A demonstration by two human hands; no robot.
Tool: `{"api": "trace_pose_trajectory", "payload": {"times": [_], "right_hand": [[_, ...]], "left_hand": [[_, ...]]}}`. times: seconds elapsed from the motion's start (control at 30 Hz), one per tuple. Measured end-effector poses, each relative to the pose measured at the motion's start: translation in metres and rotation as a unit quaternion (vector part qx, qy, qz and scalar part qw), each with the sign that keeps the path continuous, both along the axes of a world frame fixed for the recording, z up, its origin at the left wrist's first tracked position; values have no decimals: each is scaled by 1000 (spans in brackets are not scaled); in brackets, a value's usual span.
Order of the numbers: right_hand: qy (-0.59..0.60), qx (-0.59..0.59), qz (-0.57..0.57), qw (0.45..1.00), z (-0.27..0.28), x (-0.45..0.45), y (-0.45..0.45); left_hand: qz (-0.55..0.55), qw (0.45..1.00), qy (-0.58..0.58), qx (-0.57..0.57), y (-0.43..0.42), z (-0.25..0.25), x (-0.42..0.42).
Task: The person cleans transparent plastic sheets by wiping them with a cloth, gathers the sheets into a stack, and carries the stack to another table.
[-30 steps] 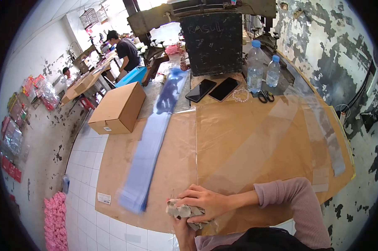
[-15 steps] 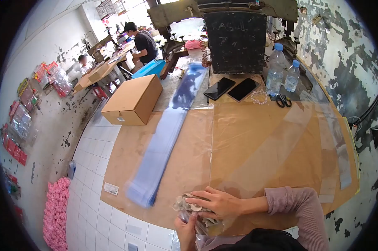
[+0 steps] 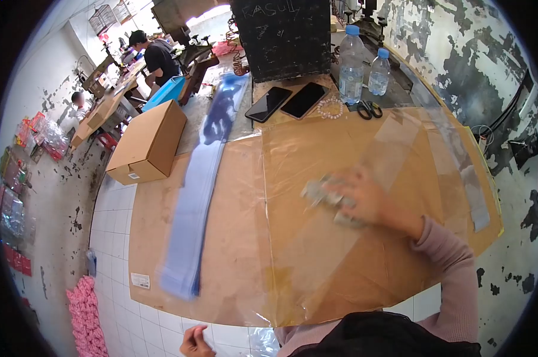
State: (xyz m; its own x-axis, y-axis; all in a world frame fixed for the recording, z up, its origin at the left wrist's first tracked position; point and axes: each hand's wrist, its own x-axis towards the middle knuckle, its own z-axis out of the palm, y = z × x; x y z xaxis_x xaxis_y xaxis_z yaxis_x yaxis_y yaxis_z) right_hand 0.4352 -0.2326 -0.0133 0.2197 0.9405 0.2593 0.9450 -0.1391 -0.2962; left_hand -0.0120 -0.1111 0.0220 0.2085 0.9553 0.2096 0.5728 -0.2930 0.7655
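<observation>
Wiping, I judge, my right hand (image 3: 369, 197) clasps a greyish cloth (image 3: 317, 193) on the brown sheet (image 3: 316, 137); another stroke calls for steady pressure. I cannot tell whether my left hand (image 3: 196, 342) has fingers together.

Your ribbed sleeve (image 3: 450, 253) is mauve-pink, and your motion-blurred cloth (image 3: 315, 191) looks grey-beige. You have a tan-brown table covering (image 3: 236, 208), and blue-violet plastic strips (image 3: 191, 220) darkening to navy patches. You face a black board (image 3: 288, 47) with pale lettering, blue bottle caps (image 3: 352, 30) and a white wall (image 3: 441, 44) blotched dark grey.
</observation>
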Motion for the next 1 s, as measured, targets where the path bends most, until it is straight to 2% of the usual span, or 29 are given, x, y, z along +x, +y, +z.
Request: {"api": "trace_pose_trajectory", "payload": {"times": [0.07, 0.13, 0.2, 0.27, 0.37, 0.47, 0.57, 0.67, 0.73, 0.77, 0.87, 0.97, 1.0], "right_hand": [[6, 1, -55, 998, 5, 38, -19], [-87, -11, -145, 986, -6, 80, -36], [-33, 0, -235, 972, 0, 115, -51], [-48, 36, -278, 959, -15, 160, -69], [-106, 64, -292, 948, -8, 171, -75], [-102, 3, -295, 950, -7, 176, -76], [-113, -48, -355, 927, 10, 155, -66], [-176, 61, -270, 945, 28, 109, -42], [-111, 23, -38, 993, 26, 92, -32], [-76, 2, 79, 994, 26, 86, -27], [-65, -166, 50, 983, 37, 79, -14], [112, -269, 74, 954, 55, 89, 1], [89, -105, 30, 990, 61, 88, 2]], "left_hand": [[18, 997, 58, 40, -1, 6, -27], [58, 985, 129, 97, -4, 17, -40], [69, 965, 205, 148, 0, 17, -64], [91, 946, 242, 196, 9, 6, -91], [120, 926, 296, 203, 19, -8, -113], [185, 898, 329, 226, 28, -26, -156], [225, 888, 340, 211, 11, -15, -172], [208, 889, 330, 241, 2, -10, -174], [212, 889, 323, 245, 0, -7, -172], [228, 881, 311, 273, 0, -7, -173], [285, 872, 297, 266, 6, -9, -192], [291, 844, 288, 346, 5, -11, -217], [302, 835, 271, 371, 6, -12, -222]]}}
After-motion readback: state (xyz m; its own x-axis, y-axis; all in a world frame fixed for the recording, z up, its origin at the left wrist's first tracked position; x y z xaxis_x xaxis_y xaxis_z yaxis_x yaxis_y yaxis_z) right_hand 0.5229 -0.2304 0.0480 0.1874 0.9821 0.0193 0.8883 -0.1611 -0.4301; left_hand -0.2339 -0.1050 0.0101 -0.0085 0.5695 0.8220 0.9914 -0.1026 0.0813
